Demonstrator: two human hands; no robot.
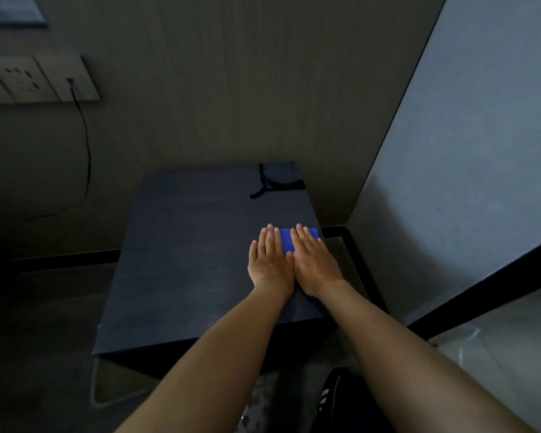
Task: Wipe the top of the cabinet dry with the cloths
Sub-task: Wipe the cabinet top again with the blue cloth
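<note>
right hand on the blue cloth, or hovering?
Touching. The head view shows the right hand lying flat on the blue cloth, its fingers spread over it and covering its right part, with no gap or shadow between them.

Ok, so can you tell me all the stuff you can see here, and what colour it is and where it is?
cabinet: one, dark grey, in the middle, set against the wall.
blue cloth: one, bright blue, flat on the cabinet top near its right edge, under both hands.
dark item with straps: one, dark grey and black, at the far right corner of the cabinet top; too dim to tell what it is.
socket panel: one, pale, on the wall at the upper left.
cable: one, black, hanging down from the socket panel.
shoe: one, black, on the floor at the bottom.
left hand: one, flat, palm down on the cloth.
right hand: one, flat, palm down on the cloth.
</note>
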